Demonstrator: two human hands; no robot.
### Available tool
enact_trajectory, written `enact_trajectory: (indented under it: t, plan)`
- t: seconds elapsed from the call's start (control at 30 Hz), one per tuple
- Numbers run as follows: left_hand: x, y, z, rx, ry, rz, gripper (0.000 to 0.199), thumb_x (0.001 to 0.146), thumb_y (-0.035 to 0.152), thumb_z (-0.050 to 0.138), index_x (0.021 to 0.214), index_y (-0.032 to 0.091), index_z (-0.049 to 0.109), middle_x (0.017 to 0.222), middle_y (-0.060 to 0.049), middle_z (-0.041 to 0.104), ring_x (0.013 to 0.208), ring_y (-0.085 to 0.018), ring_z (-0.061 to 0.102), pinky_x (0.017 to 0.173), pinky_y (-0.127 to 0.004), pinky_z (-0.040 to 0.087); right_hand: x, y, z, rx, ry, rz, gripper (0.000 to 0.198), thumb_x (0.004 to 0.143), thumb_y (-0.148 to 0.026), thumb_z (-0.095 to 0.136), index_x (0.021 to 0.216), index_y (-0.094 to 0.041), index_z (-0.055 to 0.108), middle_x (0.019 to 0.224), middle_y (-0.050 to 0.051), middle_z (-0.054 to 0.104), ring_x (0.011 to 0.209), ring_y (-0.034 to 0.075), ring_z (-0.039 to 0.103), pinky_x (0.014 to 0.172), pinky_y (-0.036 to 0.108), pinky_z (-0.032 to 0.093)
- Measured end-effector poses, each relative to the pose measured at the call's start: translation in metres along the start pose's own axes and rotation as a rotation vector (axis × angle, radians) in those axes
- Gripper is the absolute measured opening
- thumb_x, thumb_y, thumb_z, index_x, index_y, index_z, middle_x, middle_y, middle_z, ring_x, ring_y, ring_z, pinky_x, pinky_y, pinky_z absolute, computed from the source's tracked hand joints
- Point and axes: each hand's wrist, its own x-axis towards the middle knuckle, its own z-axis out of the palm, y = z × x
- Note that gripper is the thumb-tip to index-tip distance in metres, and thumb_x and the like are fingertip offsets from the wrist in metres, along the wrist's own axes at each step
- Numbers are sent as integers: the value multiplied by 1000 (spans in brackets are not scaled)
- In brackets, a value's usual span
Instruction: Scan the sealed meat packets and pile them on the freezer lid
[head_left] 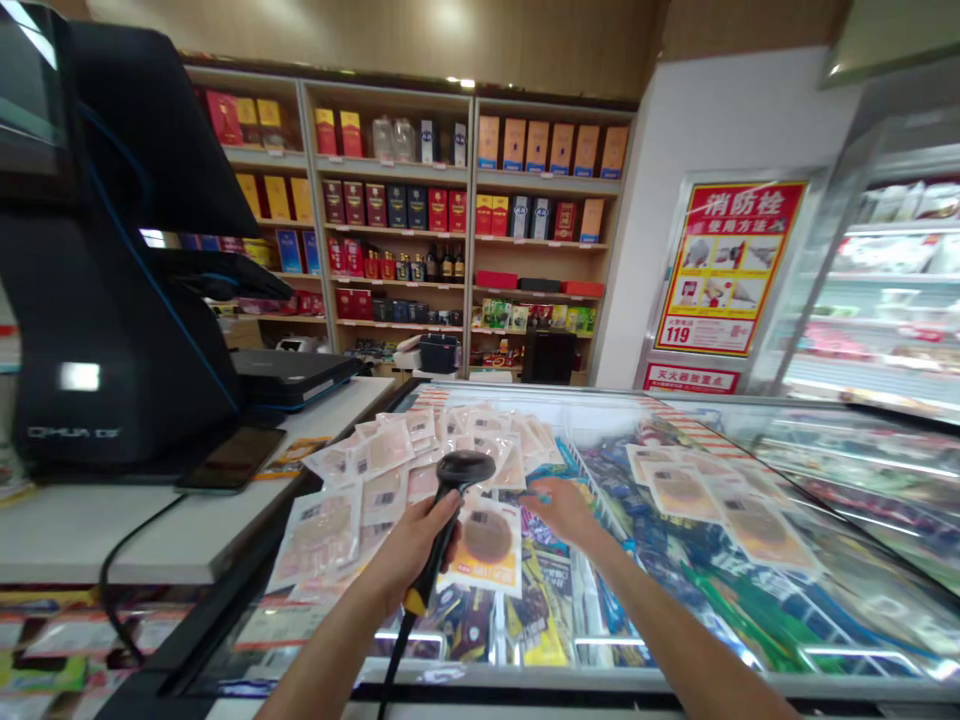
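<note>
My left hand [418,540] is wrapped round the handle of a black barcode scanner [465,466], its cable trailing down toward me. Just beyond my fingers, a flat clear packet [487,545] with a round brownish item inside lies on the freezer's glass top, partly behind the scanner. My right hand [559,508] hovers to the right of that packet, fingers apart and slightly bent, with nothing visible in them. Many similar packets [390,450] overlap in a pile behind and left of the scanner. Another group of packets [682,490] lies on the glass to the right.
A chest freezer [525,690] with bagged goods under its glass spans the front. On the left, a counter [172,545] bears a checkout terminal [112,300] and a phone [232,460]. Shelves [397,175] of boxed goods stand behind; a lit display cooler [885,300] is at right.
</note>
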Motion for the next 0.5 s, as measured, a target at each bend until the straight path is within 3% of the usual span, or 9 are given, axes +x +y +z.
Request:
enact_trajectory:
  t: [0.1,0.23,0.37,0.5]
  plan:
    - [-3,-2,-3,-22,5,24,36,67,52,50,66,16,46,47,5,48,37,-6,40,38,-19,31,-6,-24,5,-125,-106,-67,45,62,-57,51,88,-22,62,97,5,60,92,23,50,73,30,34]
    - [-3,-7,-4,-43,2,7,37,65,53,50,67,16,45,48,5,48,36,-6,41,37,-19,30,-8,-30,9,-150,-148,-56,41,56,-54,57,82,-22,61,94,5,58,93,24,48,72,31,33]
    - [3,-12,0,-78,-14,1,38,66,52,51,72,15,47,50,5,49,36,-6,42,36,-19,30,-1,-18,15,13,-99,-17,23,61,-39,56,73,-20,58,86,4,60,87,21,51,71,29,34]
    - [11,-12,5,-102,-20,17,38,67,53,48,69,15,47,48,5,48,35,-6,41,36,-19,30,7,-4,10,253,1,41,14,60,-31,50,65,-19,55,69,2,61,70,18,55,62,27,37]
